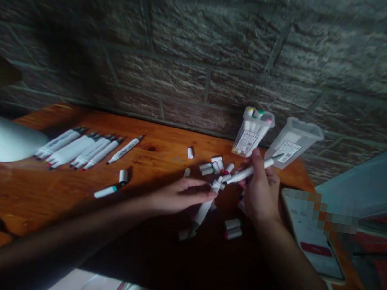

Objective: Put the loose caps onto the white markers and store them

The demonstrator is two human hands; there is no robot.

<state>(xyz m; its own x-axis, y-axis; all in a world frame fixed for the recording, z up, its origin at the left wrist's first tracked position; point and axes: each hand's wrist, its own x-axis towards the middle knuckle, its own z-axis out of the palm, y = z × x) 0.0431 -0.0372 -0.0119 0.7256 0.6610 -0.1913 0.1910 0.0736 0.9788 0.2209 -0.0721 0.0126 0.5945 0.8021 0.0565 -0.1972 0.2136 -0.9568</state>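
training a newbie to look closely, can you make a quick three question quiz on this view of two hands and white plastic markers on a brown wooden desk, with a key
1. True or false: the right hand holds a slim white plastic marker with a dark tip.
2. Where does the flat rectangular device with a lit screen lie?
A) between the forearms
B) to the right of the right hand
C) to the left of the left hand
3. Fill the gap: in this view, the translucent plastic container with coloured marker ends showing stands to the ____ of the other translucent plastic container.

Key: 1 true; 2 B; 3 left
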